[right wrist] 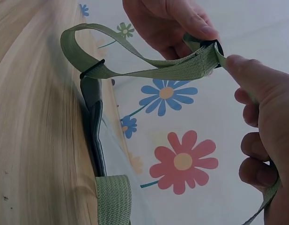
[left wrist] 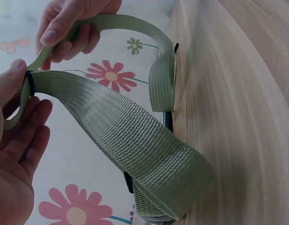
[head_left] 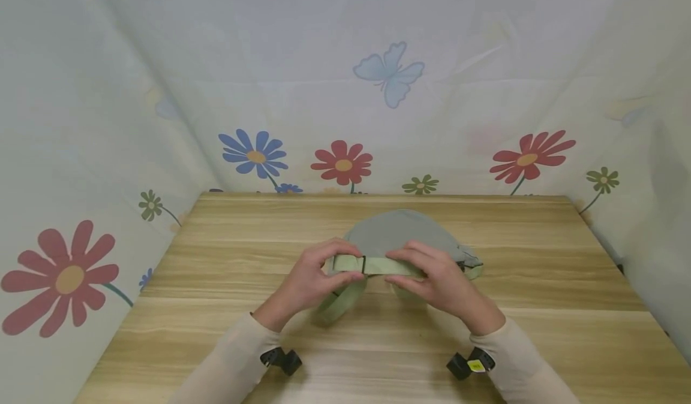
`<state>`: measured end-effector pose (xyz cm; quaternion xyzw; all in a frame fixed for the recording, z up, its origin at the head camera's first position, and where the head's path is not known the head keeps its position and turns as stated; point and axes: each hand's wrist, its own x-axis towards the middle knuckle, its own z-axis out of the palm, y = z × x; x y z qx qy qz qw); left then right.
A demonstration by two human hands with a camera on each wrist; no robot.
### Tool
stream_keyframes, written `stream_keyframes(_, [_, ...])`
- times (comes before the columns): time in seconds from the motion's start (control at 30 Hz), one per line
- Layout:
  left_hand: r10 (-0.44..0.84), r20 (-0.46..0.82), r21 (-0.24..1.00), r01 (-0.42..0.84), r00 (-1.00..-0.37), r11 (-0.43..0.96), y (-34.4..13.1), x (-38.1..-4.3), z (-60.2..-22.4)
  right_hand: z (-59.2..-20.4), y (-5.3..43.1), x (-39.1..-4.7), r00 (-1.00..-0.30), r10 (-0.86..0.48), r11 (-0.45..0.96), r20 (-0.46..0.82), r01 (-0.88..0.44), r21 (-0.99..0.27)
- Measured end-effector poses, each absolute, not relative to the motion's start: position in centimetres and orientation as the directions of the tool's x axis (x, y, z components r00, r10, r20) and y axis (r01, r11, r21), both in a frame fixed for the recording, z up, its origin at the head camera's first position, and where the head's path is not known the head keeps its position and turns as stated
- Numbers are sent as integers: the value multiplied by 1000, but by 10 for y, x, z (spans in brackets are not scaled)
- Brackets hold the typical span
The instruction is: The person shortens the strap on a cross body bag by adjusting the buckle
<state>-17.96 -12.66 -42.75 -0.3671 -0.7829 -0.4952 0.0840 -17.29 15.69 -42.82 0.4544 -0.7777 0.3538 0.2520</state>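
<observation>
A flat grey bag (head_left: pixel 402 230) with a rounded far edge lies on the table. Its pale green webbing strap (head_left: pixel 394 266) is lifted off the near side and stretched between both hands. My left hand (head_left: pixel 318 275) pinches the strap at a dark slider buckle (left wrist: pixel 30 83), thumb on the near side, fingers behind. To the right of the buckle, my right hand (head_left: pixel 439 278) grips the strap between thumb and fingers. A loop of webbing (left wrist: pixel 130 126) sags from the left hand toward the table. In the right wrist view another dark fitting (right wrist: pixel 92 69) joins the strap near the bag's edge.
The bag sits on a wood-grain table (head_left: pixel 243 224). Pale cloth walls (head_left: pixel 302 44) printed with flowers and a butterfly rise behind the table and at both sides. Dark devices are strapped on both sleeved wrists.
</observation>
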Motion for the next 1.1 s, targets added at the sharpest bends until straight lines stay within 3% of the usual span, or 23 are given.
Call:
stream_keyframes(0.57, [557,436,742,632,-707,222,-123,-178,-425,-426,146,-170,-425,-525,346,737,-898,-271])
stream_keyframes(0.83, [574,422,695,657,-702,292,-120,-176,-420,-425,141,-171,-388,-547,330,742,-914,-234])
stream_keyframes(1.1, [542,424,688,647,-726,328,-124,-176,-421,-424,149,-171,-426,-562,338,709,-901,-273])
